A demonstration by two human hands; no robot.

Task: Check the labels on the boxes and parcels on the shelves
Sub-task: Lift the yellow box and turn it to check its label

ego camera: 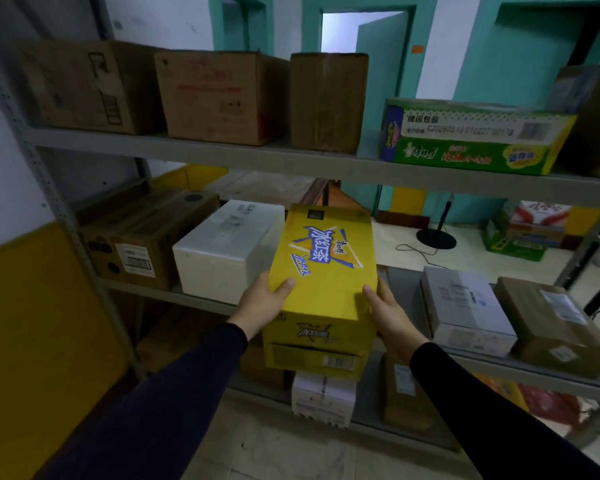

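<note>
Yellow box (321, 268) sat gripped between our left hand (262, 304) and right hand (392, 315), at the middle shelf (205, 299), a white box (227, 251) crowding its left and parcels (465, 306) its right.

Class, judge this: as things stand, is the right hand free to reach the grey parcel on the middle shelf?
Probably not yet: the right hand grips the yellow box together with the left hand. The grey parcel lies uncovered just beside it.

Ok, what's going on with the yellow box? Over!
Left hand and right hand grip the yellow box by its sides. Box sticks out from the middle shelf. White box close on its left.
</note>
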